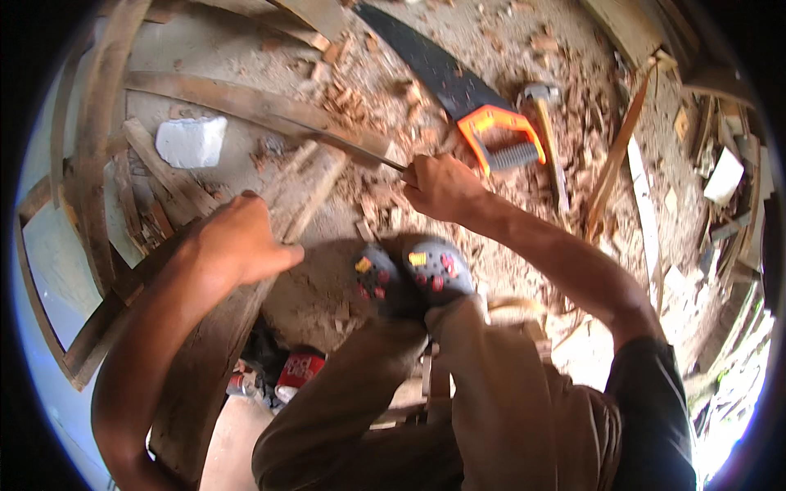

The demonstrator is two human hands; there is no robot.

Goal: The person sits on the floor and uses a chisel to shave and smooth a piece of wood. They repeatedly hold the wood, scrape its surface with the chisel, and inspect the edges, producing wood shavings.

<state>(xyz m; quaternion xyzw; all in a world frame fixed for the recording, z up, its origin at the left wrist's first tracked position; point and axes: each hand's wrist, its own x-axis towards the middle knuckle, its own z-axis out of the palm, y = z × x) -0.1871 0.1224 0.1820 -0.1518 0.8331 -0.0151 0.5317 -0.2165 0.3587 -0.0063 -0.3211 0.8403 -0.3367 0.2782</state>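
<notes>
My right hand (pixel 442 188) is closed around the near end of a long, thin metal tool (pixel 352 145). Its narrow shaft or blade points up and left, across a board on the ground; its exact kind is unclear. My left hand (pixel 237 241) rests on a long wooden plank (pixel 213 344) running from beside my left leg toward the middle. The thumb sticks out over the plank's right side, while the other fingers curl over it and are mostly hidden. A handsaw (pixel 491 131) with a dark blade and orange handle lies beyond my right hand, with a hammer (pixel 547 139) beside it.
Wood chips (pixel 573 106) cover much of the dirt ground. A whitish block (pixel 190 141) lies at the far left, near a curved board (pixel 221 94). Wooden frame pieces (pixel 102 147) stand along the left. A red container (pixel 300 370) sits by my left leg; scrap wood (pixel 725 176) lies right.
</notes>
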